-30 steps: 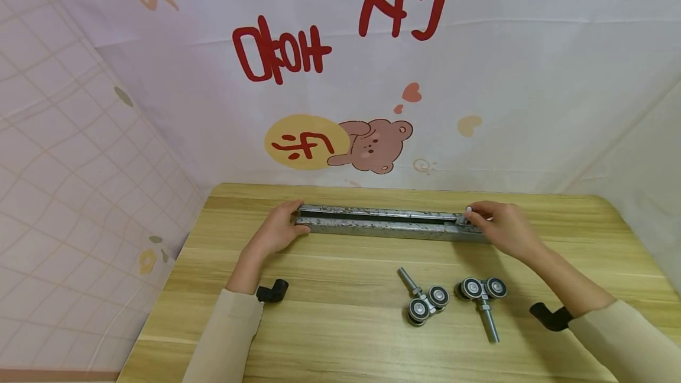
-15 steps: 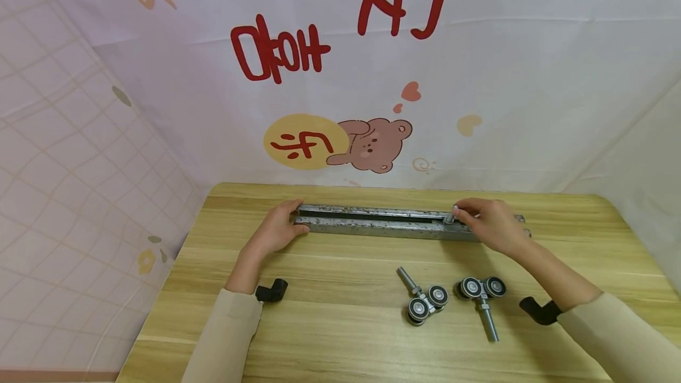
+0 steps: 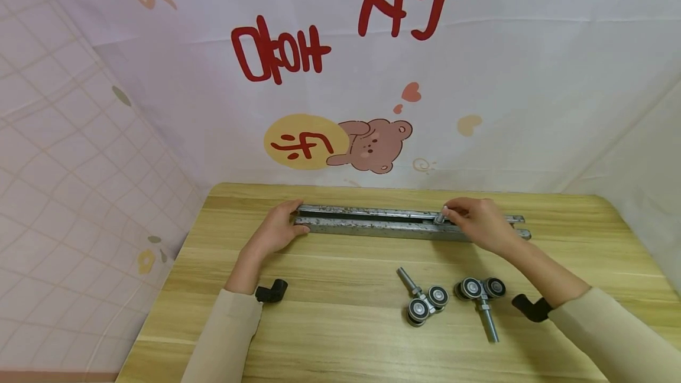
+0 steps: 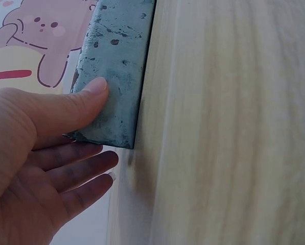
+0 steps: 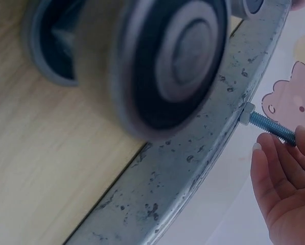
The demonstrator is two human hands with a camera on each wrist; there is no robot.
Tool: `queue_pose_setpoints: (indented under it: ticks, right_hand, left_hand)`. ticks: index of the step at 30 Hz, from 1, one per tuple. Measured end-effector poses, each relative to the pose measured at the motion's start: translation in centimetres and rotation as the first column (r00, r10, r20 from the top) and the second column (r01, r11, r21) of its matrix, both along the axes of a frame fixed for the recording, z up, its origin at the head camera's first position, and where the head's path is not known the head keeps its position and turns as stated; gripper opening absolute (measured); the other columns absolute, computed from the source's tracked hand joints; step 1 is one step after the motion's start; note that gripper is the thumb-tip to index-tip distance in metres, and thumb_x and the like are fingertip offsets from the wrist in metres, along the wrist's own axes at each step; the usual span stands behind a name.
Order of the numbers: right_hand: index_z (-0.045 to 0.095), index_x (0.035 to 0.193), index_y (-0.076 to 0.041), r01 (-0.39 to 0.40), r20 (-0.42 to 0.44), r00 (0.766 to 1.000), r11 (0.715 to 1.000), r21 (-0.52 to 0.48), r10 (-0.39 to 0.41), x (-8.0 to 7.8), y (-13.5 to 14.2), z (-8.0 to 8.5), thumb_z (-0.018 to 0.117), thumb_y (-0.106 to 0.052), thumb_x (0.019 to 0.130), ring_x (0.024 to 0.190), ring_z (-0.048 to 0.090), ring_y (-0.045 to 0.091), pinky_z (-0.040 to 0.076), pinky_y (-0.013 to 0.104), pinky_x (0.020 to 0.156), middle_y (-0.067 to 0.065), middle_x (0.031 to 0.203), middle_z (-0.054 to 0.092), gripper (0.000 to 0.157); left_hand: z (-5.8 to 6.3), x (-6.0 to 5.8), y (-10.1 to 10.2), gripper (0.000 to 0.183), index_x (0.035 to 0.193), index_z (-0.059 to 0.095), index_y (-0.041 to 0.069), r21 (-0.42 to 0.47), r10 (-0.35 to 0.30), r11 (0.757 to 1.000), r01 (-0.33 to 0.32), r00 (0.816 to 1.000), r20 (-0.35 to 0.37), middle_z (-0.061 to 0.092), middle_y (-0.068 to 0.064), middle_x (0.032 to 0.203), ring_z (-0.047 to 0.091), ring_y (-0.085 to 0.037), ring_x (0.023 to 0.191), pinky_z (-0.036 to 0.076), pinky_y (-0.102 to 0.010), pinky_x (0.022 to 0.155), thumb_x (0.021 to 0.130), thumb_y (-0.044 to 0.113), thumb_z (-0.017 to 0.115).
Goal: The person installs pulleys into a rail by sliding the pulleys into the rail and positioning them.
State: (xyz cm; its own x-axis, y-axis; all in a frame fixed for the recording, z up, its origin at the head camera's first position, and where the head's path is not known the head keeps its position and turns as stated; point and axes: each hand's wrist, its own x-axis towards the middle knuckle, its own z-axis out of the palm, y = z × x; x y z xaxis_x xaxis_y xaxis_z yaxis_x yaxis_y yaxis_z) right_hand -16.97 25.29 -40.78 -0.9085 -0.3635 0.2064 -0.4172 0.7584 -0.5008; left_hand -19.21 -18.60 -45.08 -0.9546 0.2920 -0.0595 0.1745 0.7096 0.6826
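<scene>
A long grey metal track rail (image 3: 367, 226) with a slot along its top lies near the back of the table. At its left end my left hand (image 3: 273, 227) grips it; in the left wrist view the thumb presses the rail's side wall (image 4: 116, 56). My right hand (image 3: 483, 224) pinches the tip of a threaded bolt (image 5: 272, 126), which stands up out of the slot with a hex nut at its base. Whatever carries the bolt is hidden inside the rail. Two trolley rollers, a left one (image 3: 418, 309) and a right one (image 3: 484, 288), lie in front of the rail.
The wooden table (image 3: 330, 324) meets a white printed cloth backdrop (image 3: 511, 75) behind the rail. A black bent piece (image 3: 272, 291) sits by the left wrist, another (image 3: 531, 307) by the right. Loose roller wheels (image 5: 188, 56) loom large in the right wrist view.
My right hand has slid the bolt leftward along the slot, uncovering the rail's right end. The left hand and the two loose rollers have stayed put.
</scene>
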Motion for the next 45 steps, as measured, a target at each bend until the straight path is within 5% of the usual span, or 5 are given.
queue_pose_setpoints:
  ticks: [9, 45]
  right_hand:
    - [0.07, 0.101, -0.007, -0.036, 0.002, 0.999, 0.999, 0.011, 0.036, -0.3, -1.0, 0.2, 0.056, -0.02, 0.097, 0.055, 0.046, 0.011, 0.04, 0.026, 0.05, 0.002, 0.068, 0.059, 0.02]
    - [0.071, 0.099, -0.005, -0.088, 0.017, 0.996, 0.996, 0.003, 0.088, -1.1, -4.7, 0.8, 0.06, -0.016, 0.094, 0.062, 0.054, 0.011, 0.046, 0.029, 0.056, 0.005, 0.083, 0.068, 0.016]
  left_hand:
    - [0.1, 0.1, 0.0, 0.069, 0.143, 0.039, 0.002, -0.003, -0.001, 1.0, 0.001, 1.0, -0.01, 0.045, -0.013, 0.141, 0.042, -0.027, 0.129, 0.037, -0.043, 0.104, 0.085, 0.019, 0.072]
    - [0.0, 0.1, 0.0, 0.068, 0.144, 0.038, 0.006, -0.013, 0.001, 1.0, -0.001, 1.0, 0.003, 0.04, -0.012, 0.145, 0.035, -0.029, 0.134, 0.034, -0.046, 0.106, 0.086, 0.021, 0.071]
